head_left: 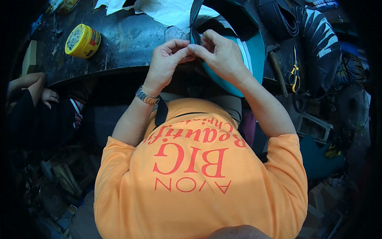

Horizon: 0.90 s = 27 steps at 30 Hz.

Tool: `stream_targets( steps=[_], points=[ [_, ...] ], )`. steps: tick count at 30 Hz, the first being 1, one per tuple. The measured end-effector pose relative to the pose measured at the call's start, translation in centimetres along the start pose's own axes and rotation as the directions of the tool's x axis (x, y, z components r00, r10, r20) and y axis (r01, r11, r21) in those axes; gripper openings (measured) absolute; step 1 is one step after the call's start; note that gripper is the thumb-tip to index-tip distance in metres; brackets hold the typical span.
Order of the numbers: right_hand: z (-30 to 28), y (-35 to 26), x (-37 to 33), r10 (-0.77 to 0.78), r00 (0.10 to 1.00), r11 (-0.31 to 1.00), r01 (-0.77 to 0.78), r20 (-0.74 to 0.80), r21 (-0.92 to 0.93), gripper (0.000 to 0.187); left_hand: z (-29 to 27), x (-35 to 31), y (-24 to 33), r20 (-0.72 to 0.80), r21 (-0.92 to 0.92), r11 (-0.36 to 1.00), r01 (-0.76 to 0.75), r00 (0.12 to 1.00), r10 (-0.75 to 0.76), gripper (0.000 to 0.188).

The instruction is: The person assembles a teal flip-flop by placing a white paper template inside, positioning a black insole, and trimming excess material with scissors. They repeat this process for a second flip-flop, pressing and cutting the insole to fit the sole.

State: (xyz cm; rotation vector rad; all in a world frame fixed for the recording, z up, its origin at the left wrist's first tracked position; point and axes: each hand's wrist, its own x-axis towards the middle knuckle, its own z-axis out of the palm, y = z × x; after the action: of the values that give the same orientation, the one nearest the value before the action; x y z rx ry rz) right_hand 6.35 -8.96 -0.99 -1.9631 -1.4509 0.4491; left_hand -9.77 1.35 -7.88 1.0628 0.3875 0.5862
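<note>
At the dark, scarred workbench [127, 44], cluttered with a yellow tub [82, 40] at ten o'clock and a hammer [276, 67] at two, you pinch a black strap [193, 28] onto the teal piece [254, 55] at twelve, left hand [167, 59] and right hand [223, 55] fingertips clamped together on it, a pressing step that likely needs steady alignment next.

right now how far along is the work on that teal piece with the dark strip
Done so far: the dark strip already runs along the edge of the teal piece above the hands. In hand: the left hand and right hand pinch the strip onto that edge. Left: the lower rim looks bare. The hammer and yellow tin lie untouched.
</note>
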Motion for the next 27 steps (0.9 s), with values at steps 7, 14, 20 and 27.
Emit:
stream_targets(
  steps=[7, 14, 20, 27],
  points=[
    [1.0, -0.2, -0.2, -0.082, 0.996, 0.996, 0.081, -0.038, -0.039, 0.024, 0.0, -0.7, 1.1, -0.021, 0.168, 0.986, 0.025, 1.0, -0.022, 0.021],
    [-0.1, -0.4, -0.2, -0.028, 0.999, 0.996, 0.031, 0.044, -0.086, 0.019, 1.8, -0.9, 1.9, -0.078, 0.423, 0.906, 0.013, 0.997, 0.022, 0.028],
    [0.1, 0.3, -0.3, -0.167, 0.986, 0.977, 0.164, -0.011, -0.135, 0.016, 2.0, -0.6, 3.2, -0.016, 0.732, 0.682, 0.007, 1.0, 0.007, 0.042],
    [-0.1, 1.0, -0.2, -0.198, 0.98, 0.974, 0.198, 0.013, -0.111, 0.014, 1.9, -0.8, 3.1, -0.009, 0.681, 0.73, 0.061, 0.997, -0.075, 0.035]
  ],
)
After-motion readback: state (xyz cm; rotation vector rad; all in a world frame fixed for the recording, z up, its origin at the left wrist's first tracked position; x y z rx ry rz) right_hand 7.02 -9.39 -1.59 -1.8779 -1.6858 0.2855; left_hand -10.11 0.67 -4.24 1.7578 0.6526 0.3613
